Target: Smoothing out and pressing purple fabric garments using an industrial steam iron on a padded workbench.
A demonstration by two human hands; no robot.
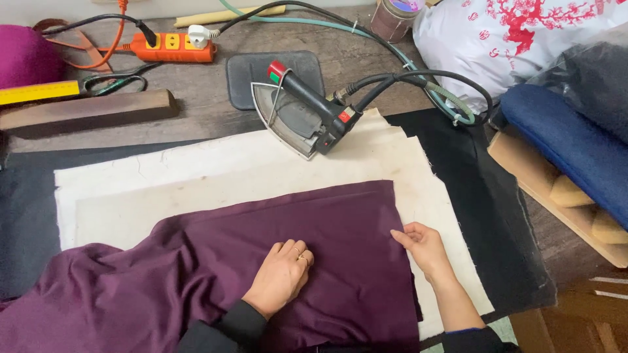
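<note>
purple cloth (216,261) lies on the cream pad (196,176), smooth toward 3 o'clock, bunched toward 9. left hand (281,274) presses flat, fingers loosely curled, gripping nothing; right hand (424,245) pinches its edge. iron (301,117) rests at 12, unused.

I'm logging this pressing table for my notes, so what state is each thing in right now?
purple fabric: spread flat, bunched at the left
left hand: pressing flat on the fabric
right hand: fingertips at the fabric's right edge
steam iron: tipped on its side, untouched
power strip: one white plug in
scissors: lying closed
cream cloths: laid flat, layered
</note>
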